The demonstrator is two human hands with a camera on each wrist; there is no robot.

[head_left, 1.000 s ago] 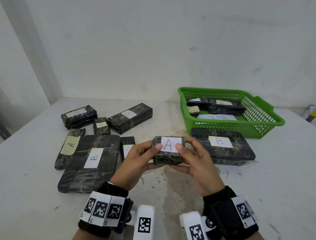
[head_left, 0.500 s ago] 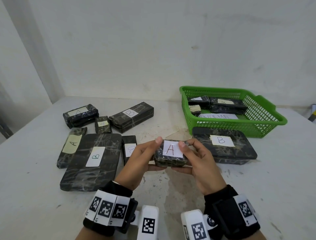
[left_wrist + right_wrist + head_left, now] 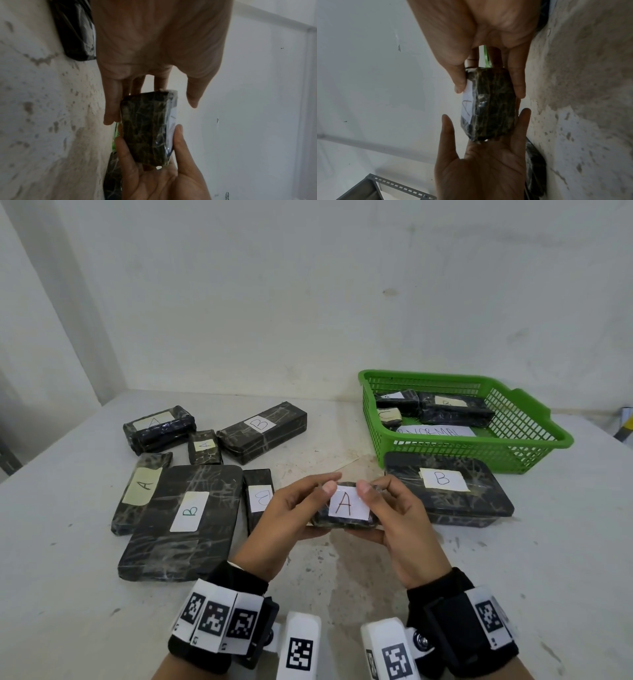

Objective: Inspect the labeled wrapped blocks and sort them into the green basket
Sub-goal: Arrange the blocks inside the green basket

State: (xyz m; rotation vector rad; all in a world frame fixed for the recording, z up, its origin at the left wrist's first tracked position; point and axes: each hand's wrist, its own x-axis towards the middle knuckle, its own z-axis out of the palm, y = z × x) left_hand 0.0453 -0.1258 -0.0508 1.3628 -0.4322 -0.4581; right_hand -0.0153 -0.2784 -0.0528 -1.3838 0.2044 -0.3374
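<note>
While both hands hold the small dark film-wrapped block with a white "A" label (image 3: 346, 508) above the pale speckled worktop (image 3: 513, 570), the inspection step looks in hand. Left hand (image 3: 274, 525) and right hand (image 3: 404, 529) each curl thumb and fingers round an end. Its underside seems unchecked, though it is hidden; next comes a decision on the green plastic mesh basket (image 3: 513, 455) to the right.

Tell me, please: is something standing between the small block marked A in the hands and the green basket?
Yes. The flat block marked B lies on the table directly before the near wall of the green basket. The A block, held by left hand and right hand, probably passes above it.
</note>
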